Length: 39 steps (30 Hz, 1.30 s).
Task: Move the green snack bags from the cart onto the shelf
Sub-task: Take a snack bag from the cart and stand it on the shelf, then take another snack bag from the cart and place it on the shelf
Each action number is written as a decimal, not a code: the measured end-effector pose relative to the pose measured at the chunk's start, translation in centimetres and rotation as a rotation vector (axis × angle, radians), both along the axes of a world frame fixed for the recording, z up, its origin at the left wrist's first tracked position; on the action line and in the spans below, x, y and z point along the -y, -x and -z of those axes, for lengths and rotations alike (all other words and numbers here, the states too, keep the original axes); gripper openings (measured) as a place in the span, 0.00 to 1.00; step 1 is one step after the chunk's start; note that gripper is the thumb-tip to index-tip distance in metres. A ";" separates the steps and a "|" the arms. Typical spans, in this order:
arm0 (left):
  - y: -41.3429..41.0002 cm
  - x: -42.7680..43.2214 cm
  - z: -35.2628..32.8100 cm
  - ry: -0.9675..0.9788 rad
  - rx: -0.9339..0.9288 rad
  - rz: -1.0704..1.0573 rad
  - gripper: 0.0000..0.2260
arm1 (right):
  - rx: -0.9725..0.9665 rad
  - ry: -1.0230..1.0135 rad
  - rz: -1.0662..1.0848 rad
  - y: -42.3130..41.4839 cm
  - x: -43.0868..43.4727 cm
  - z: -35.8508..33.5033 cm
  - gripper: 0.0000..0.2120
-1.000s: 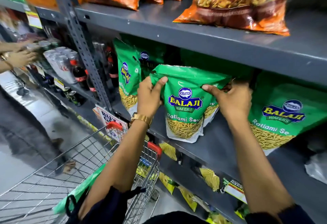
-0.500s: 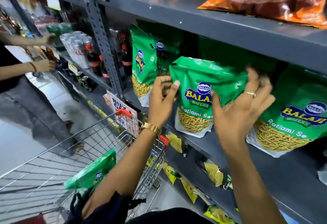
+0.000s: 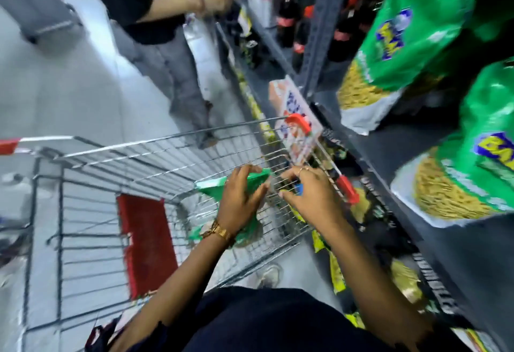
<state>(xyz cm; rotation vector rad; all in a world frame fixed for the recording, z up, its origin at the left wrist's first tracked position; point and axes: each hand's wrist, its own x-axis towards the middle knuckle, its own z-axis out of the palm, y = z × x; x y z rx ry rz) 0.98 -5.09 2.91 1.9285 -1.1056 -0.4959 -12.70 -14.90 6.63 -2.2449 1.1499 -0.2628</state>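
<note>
Two hands reach into the wire cart (image 3: 155,162): the left hand (image 3: 241,198) grips a green snack bag (image 3: 251,182) lying inside; the right hand (image 3: 311,197) hovers beside it, fingers loosely spread. More green bags (image 3: 411,46) stand on the shelf (image 3: 389,151).

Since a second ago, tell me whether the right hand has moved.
Yes. The right hand has left the shelf and dropped down into the cart.

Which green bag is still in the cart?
The green bag under the left hand, inside the cart; the other two green bags stand on the shelf.
</note>
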 end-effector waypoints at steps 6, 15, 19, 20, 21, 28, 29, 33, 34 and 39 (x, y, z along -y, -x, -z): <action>-4.5 -8.3 6.5 -0.821 0.048 -0.181 0.52 | -0.516 -0.294 -0.246 -5.7 -1.9 9.2 0.37; -6.6 -9.7 11.4 -0.834 -0.158 -0.184 0.36 | -0.250 -0.765 -0.060 -7.4 -2.3 16.2 0.33; -6.9 -9.4 11.4 -0.879 -0.012 -0.175 0.11 | -0.172 -0.715 0.030 -6.8 -2.6 16.7 0.24; -6.9 -9.4 11.2 -0.890 0.038 -0.178 0.10 | -0.160 -0.688 0.029 -6.7 -2.5 16.7 0.20; -6.9 -9.3 10.8 -0.889 0.079 -0.180 0.10 | -0.149 -0.659 0.035 -6.5 -2.3 16.4 0.15; -7.4 -7.3 5.6 -0.488 0.128 -0.116 0.11 | 0.022 -0.636 0.219 -3.5 0.1 13.3 0.22; -7.3 -7.0 4.7 -0.371 0.070 -0.085 0.11 | 0.070 -0.620 0.254 -2.6 0.3 12.3 0.21; -5.9 -5.3 1.3 0.054 -0.136 -0.023 0.06 | 0.314 -0.461 0.340 0.9 0.3 7.4 0.12; -5.4 -4.7 0.5 0.112 -0.189 -0.012 0.07 | 0.395 -0.449 0.341 1.6 -0.1 6.1 0.10; -2.4 -1.2 -4.6 0.443 -0.134 0.076 0.03 | 0.616 -0.298 0.384 5.0 -1.6 -1.9 0.07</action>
